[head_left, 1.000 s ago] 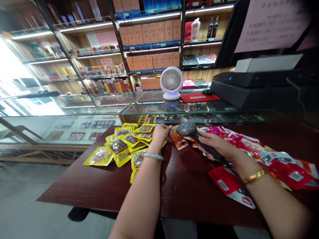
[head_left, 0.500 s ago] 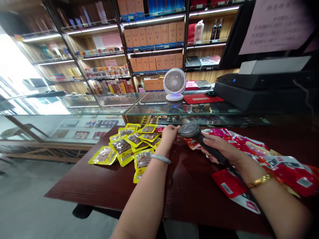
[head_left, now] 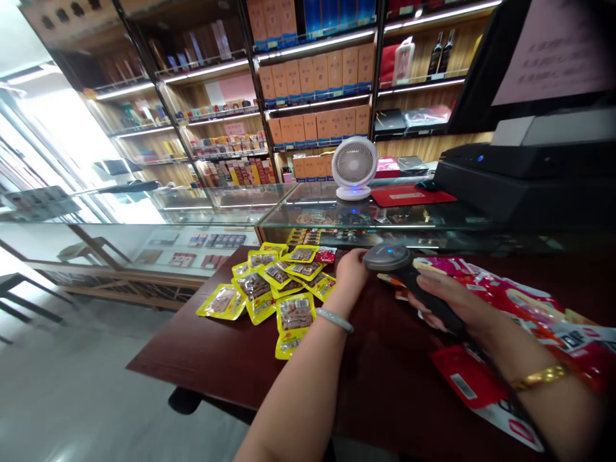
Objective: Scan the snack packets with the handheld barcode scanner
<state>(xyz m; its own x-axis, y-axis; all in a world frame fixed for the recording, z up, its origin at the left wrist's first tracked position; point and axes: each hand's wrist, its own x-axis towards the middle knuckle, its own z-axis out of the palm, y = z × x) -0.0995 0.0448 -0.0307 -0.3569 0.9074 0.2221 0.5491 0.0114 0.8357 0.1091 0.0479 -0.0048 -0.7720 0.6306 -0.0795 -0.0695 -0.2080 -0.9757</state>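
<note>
A black barcode scanner (head_left: 426,292) is in my right hand (head_left: 447,301), with the fingers wrapped round its handle and its head pointing left. Just left of the scanner head, my left hand (head_left: 352,273) is over the table with its fingers curled closed. Its fingertips are partly hidden, and I cannot make out what they hold. Below the scanner lies part of an orange packet (head_left: 400,294). Several yellow snack packets (head_left: 295,313) lie loosely piled left of my left hand, beside a small red packet (head_left: 327,255). Red and white packets (head_left: 500,289) spread beneath and beyond my right forearm.
The dark wooden table (head_left: 192,350) meets a glass display counter (head_left: 308,212). On the counter stand a white fan (head_left: 355,163), a red mat (head_left: 414,196) and a black machine (head_left: 539,186). A monitor (head_left: 474,90) rises at right. Stocked shelves (head_left: 317,96) line the wall.
The view has turned left, so everything sits farther right in the picture. A small blue light now shows on the scanner head. Both hands keep nearly the same pose.
</note>
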